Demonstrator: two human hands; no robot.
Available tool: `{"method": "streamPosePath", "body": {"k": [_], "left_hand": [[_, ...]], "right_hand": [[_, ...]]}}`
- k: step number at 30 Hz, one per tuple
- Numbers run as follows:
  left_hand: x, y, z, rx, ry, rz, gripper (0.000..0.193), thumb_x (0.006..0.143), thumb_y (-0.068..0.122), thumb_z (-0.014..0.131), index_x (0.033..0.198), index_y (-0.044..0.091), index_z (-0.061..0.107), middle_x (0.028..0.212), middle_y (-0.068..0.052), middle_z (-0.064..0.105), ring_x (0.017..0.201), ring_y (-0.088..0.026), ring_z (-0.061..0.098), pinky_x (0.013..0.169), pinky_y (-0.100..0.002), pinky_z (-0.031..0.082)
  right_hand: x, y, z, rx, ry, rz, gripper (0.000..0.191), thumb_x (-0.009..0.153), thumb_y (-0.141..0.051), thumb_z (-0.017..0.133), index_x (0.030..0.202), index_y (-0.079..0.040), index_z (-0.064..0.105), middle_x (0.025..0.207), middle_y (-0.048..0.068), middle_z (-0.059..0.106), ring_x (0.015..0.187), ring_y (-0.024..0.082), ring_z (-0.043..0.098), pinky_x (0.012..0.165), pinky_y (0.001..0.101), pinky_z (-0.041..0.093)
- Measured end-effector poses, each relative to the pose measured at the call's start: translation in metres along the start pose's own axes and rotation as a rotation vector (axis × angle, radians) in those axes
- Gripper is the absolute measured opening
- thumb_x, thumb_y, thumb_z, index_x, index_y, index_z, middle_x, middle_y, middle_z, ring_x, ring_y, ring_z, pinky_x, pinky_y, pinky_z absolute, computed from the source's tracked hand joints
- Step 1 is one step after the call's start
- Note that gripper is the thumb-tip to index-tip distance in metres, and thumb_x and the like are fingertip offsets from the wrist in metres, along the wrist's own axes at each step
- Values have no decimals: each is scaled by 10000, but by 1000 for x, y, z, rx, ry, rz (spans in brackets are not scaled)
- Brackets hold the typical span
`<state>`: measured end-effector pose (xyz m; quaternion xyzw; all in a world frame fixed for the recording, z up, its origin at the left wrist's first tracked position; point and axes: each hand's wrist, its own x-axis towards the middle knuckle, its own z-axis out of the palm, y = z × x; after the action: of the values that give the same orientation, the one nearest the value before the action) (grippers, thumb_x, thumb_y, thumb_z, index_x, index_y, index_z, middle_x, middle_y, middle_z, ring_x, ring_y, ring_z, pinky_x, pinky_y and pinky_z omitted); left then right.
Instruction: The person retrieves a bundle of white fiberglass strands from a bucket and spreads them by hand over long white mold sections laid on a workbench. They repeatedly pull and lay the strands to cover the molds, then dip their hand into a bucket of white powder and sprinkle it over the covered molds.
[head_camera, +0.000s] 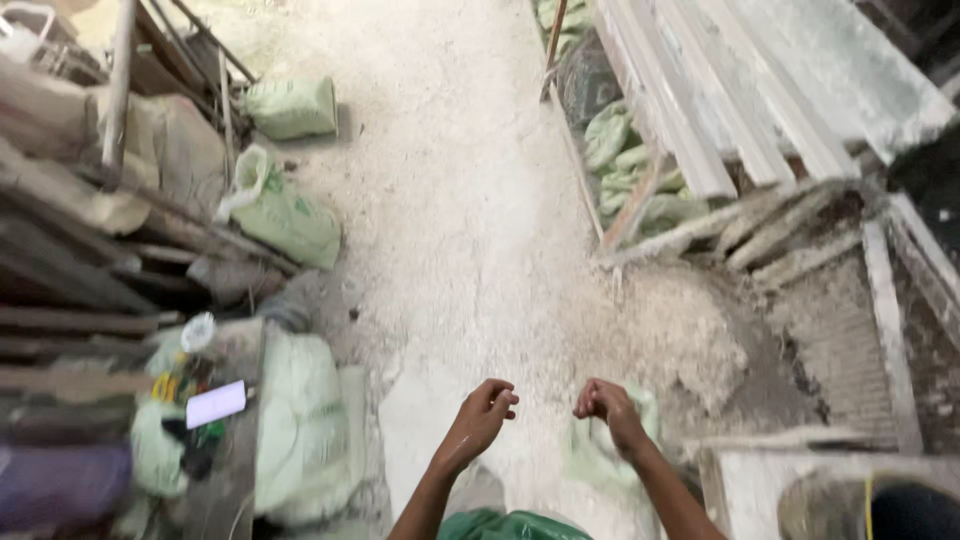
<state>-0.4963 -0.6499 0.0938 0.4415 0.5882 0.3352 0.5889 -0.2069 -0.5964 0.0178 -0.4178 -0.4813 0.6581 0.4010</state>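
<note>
Two bare hands hang low in the head view above a floor (470, 200) covered in pale sawdust. The left hand (486, 405) has its fingers curled loosely inward, thumb near the fingertips, and nothing shows inside it. The right hand (603, 402) is curled the same way, near the left but not touching it; whether it pinches something small cannot be told. Just beneath and behind the right hand lies a crumpled pale green woven sack (600, 450) on the floor. Left of the left arm, a larger pale green filled sack (300, 430) leans against a cluttered dark wooden bench, where a white rectangular phone-like slab (216, 403) rests among small coloured objects. Further up the left side, two more pale green sacks stand, one open-topped (285, 215) and one lying flat (292, 107), beside rough dark timber planks (70, 300). On the right, long white-dusted wooden boards (720, 90) lie stacked at a slant over a wooden frame, with a heap of sawdust (670, 340) under it.
</note>
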Motion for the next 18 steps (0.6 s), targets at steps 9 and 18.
{"method": "streamPosePath", "body": {"k": [9, 18], "left_hand": [[263, 195, -146, 158, -119, 109, 372, 1035, 283, 490, 1281, 28, 605, 1167, -144, 744, 1000, -210, 743, 883, -362, 580], [559, 365, -263, 200, 154, 219, 372, 1026, 268, 481, 1297, 39, 593, 1177, -131, 756, 1010, -242, 745, 859, -387, 592]], "right_hand": [[227, -183, -17, -226, 250, -114, 287, 993, -179, 530, 1104, 39, 681, 961, 133, 781, 927, 250, 769, 870, 403, 628], [593, -287, -47, -172, 182, -264, 326, 1115, -258, 471, 936, -15, 597, 828, 81, 587, 930, 231, 739, 893, 367, 626]]}}
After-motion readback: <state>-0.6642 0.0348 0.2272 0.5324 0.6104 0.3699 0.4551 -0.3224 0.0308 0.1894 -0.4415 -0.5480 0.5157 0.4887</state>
